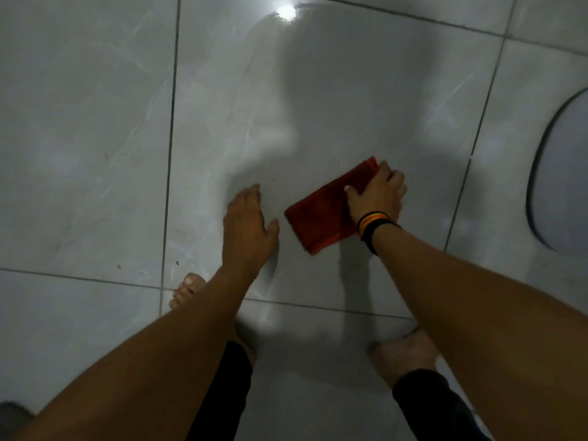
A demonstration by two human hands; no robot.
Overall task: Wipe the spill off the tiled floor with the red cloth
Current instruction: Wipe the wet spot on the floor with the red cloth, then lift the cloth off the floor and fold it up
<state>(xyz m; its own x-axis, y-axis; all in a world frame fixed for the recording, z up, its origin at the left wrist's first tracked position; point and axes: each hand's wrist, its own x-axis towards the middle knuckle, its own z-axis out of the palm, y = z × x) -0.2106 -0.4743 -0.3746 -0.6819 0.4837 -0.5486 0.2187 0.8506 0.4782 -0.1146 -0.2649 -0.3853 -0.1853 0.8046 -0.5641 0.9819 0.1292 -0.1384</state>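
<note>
A folded red cloth (321, 214) lies flat on the pale grey tiled floor (95, 154). My right hand (377, 194) presses down on the cloth's right half, fingers curled over its far edge; a striped band circles that wrist. My left hand (246, 222) rests flat on the tile just left of the cloth, fingers together, holding nothing. A wet sheen with a curved edge (261, 30) shows near the bright light reflection at the top of the same tile. Faint streaks mark the tile around the cloth.
My bare feet stand on the tiles below the hands, the left foot (187, 294) and the right foot (404, 351). A rounded white object with a dark rim (560, 173) sits at the right edge. Dark grout lines cross the floor.
</note>
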